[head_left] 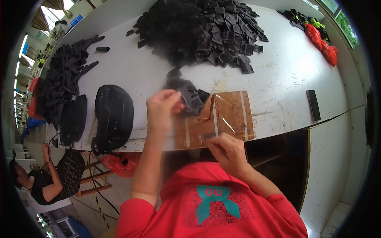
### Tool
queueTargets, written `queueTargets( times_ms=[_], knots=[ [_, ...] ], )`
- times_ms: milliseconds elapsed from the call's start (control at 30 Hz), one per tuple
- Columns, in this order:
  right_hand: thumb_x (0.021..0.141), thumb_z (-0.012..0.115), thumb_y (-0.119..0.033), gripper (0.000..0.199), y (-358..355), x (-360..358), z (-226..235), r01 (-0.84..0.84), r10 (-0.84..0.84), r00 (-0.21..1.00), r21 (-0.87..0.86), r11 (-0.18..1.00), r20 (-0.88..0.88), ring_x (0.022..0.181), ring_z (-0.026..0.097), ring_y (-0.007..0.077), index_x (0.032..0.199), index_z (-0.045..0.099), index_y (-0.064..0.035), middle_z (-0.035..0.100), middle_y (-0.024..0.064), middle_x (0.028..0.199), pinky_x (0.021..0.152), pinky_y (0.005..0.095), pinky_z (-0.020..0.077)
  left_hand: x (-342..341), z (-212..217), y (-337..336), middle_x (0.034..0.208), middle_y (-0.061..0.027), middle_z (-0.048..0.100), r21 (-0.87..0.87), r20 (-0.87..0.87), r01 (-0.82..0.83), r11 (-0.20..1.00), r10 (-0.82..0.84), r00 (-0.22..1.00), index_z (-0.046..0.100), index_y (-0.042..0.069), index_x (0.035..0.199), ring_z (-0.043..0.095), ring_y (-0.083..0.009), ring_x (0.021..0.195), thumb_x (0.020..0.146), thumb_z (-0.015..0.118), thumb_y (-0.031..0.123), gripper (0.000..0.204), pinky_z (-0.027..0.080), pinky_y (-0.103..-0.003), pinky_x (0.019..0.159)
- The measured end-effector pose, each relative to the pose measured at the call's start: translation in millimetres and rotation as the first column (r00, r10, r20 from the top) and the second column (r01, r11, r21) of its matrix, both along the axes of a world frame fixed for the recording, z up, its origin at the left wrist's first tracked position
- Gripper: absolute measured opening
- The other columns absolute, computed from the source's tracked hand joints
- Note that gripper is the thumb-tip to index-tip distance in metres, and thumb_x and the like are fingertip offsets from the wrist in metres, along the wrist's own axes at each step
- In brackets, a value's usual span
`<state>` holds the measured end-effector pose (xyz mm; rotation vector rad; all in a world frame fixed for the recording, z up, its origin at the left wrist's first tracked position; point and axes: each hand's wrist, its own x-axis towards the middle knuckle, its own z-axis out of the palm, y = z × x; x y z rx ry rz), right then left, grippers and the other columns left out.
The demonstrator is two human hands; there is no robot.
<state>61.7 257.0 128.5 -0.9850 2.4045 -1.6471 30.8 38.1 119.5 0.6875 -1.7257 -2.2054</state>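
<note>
My left hand (163,105) is closed in a pinch over the left part of a wooden board (234,107), its fingertips at the edge of a black fabric piece (189,99). More dark pieces lie bunched around that one, partly blurred. A thin upright plate (212,107) stands on the board, and clear tape strips cross its surface. Close to the board's front edge, my right hand (229,154) is curled shut. A small greyish shape shows by its fingertips, too blurred to name.
A big heap of black fabric pieces (206,29) covers the table's far middle. Black strips (65,71) are piled at left, near two black pouches (114,115). A dark bar (313,105) and red bags (321,43) lie right. Another person (47,178) sits at lower left.
</note>
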Motion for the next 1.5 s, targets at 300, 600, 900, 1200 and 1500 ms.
queueTargets(
  times_ms=[300, 600, 900, 1200, 1500],
  knots=[
    [0.07, 0.072, -0.004, 0.021, -30, -13, 20, 0.166, -0.197, 0.956, -0.153, 0.974, -0.218, 0.059, 0.057, 0.0153, 0.089, 0.065, -0.0037, 0.057, 0.0065, 0.075, 0.053, 0.0257, 0.0471, 65, 18, 50, 0.073, -0.0062, 0.063, 0.304, -0.094, 0.224, 0.926, -0.205, 0.974, 0.063, -0.002, 0.091, 0.062, -0.0128, 0.065, 0.08, 0.066, 0.005, 0.013, 0.05, -0.023, 0.056],
    [0.068, 0.064, 0.003, 0.015, -26, -19, 3, 0.37, -0.349, 0.856, -0.018, 0.929, -0.383, 0.059, 0.056, 0.0234, 0.082, 0.063, -0.0031, 0.056, 0.0092, 0.074, 0.053, 0.0322, 0.046, 58, 15, 86, 0.077, -0.0036, 0.06, -0.137, -0.045, -0.036, 0.99, 0.03, 0.999, 0.057, -0.001, 0.09, 0.048, -0.0022, 0.051, 0.082, 0.059, -0.004, 0.008, 0.037, -0.016, 0.042],
    [0.082, 0.064, -0.008, 0.007, -8, -28, 4, 0.388, 0.329, 0.372, -0.467, 0.794, 0.868, 0.054, 0.042, 0.006, 0.083, 0.06, -0.0017, 0.051, -0.0025, 0.068, 0.046, 0.0197, 0.0323, 56, 5, 78, 0.079, -0.0025, 0.058, -0.196, -0.159, 0.071, 0.978, -0.103, 0.982, 0.056, 0.0, 0.094, 0.055, -0.0107, 0.064, 0.077, 0.061, -0.002, 0.018, 0.046, -0.024, 0.06],
    [0.091, 0.055, -0.029, 0.027, -13, -44, 55, 0.058, 0.282, 0.636, -0.409, 0.911, 0.718, 0.055, 0.031, 0.0015, 0.073, 0.051, -0.0109, 0.038, -0.0081, 0.062, 0.046, 0.0194, 0.0245, 38, 46, 61, 0.073, -0.0074, 0.057, 0.736, -0.348, 0.412, 0.537, -0.222, 0.911, 0.048, 0.002, 0.096, 0.037, -0.003, 0.035, 0.083, 0.047, -0.008, 0.017, 0.027, -0.018, 0.029],
    [0.092, 0.055, -0.031, 0.028, -29, -100, 46, -0.056, 0.176, 0.619, -0.181, 0.982, 0.765, 0.059, 0.041, 0.0015, 0.085, 0.06, -0.0045, 0.05, -0.006, 0.069, 0.049, 0.017, 0.0309, 8, 42, 49, 0.076, -0.0036, 0.06, 0.794, -0.233, 0.318, 0.518, -0.225, 0.946, 0.055, 0.004, 0.108, 0.029, 0.0, 0.034, 0.093, 0.047, 0.011, 0.018, 0.022, -0.015, 0.032]
  ],
)
